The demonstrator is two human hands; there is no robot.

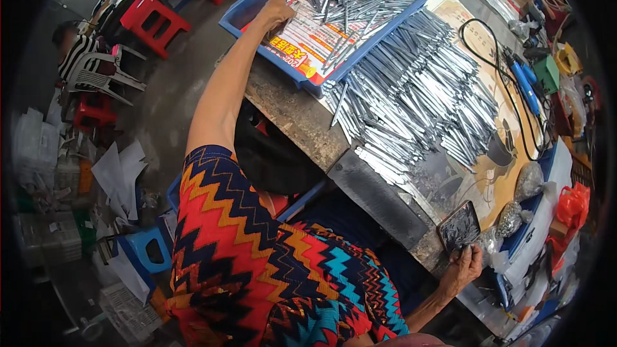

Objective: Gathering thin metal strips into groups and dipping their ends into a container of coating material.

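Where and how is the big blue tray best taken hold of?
Probably by its raised near rim, from the person's own side: the near wall of the blue tray faces the table edge, while metal strips crowd its right wall.

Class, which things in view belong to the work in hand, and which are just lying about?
Seemingly part of the work:
- blue tray, left hand inside it
- metal strips in and beside that tray
- small dark tray, right hand on its edge

Apparently just lying about:
- red stools
- white chair
- red plastic bag
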